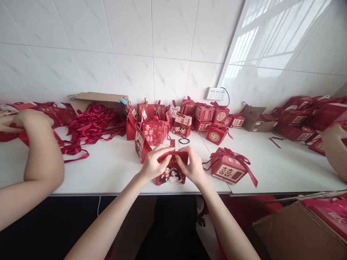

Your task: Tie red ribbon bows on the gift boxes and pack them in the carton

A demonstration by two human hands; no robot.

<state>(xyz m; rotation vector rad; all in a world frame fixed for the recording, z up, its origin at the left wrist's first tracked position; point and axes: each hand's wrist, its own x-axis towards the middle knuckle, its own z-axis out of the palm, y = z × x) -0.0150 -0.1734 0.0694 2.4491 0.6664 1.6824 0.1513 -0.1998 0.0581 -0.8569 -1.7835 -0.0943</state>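
A red gift box (171,176) printed with a cartoon bride and groom stands upright near the table's front edge. My left hand (157,162) pinches its top edge from the left, thumb in front and fingers behind. From the right, my right hand (191,166) grips the same top edge in a like way. A narrow red strip (172,144) sticks up between the two hands. Just behind lies a black ring-shaped band (184,141). To the right sits a red box tied with ribbon (229,167); to the left, another red box (141,146) stands close to my left hand.
Several red boxes (199,115) crowd the back of the white table (108,177). A heap of red ribbon (92,122) spills from a cardboard box (97,96) on the left. Other people's arms (45,151) reach in at both sides. A carton (292,227) stands low at right.
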